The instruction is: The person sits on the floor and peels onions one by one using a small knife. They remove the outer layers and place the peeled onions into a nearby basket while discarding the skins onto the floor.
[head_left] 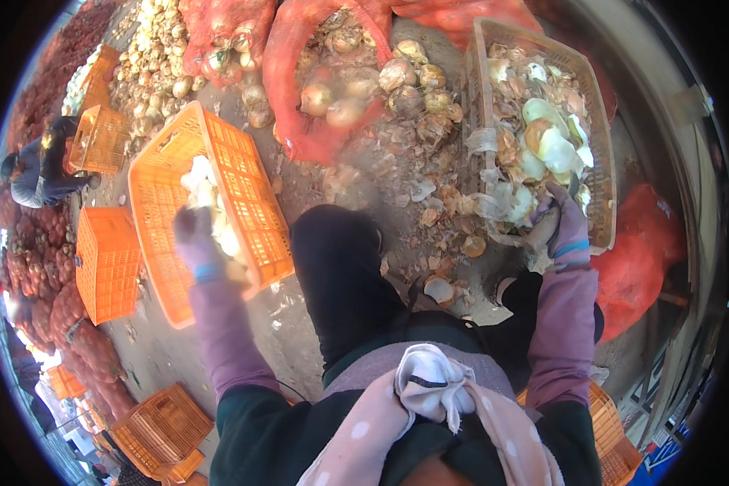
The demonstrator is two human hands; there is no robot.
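My left hand [194, 234], gloved and blurred by motion, is inside an orange plastic crate [243, 164] on my left. White peeled onions [223, 228] lie in the crate beside it; whether the fingers hold one is unclear. At the near side of a worn plastic crate [601, 140] on my right is my gloved right hand [559, 215], closed around a knife [574, 184] whose blade points away from me. That crate holds onion skins, trimmings and pale onion pieces [556, 149].
An open red mesh sack [282, 79] of unpeeled onions [316, 99] lies ahead, with loose onions [398, 74] beside it. Onion skins litter the floor [401, 158]. Another red mesh bag [635, 261] sits at right. A person [36, 167] bends near stacked crates [100, 133] at far left.
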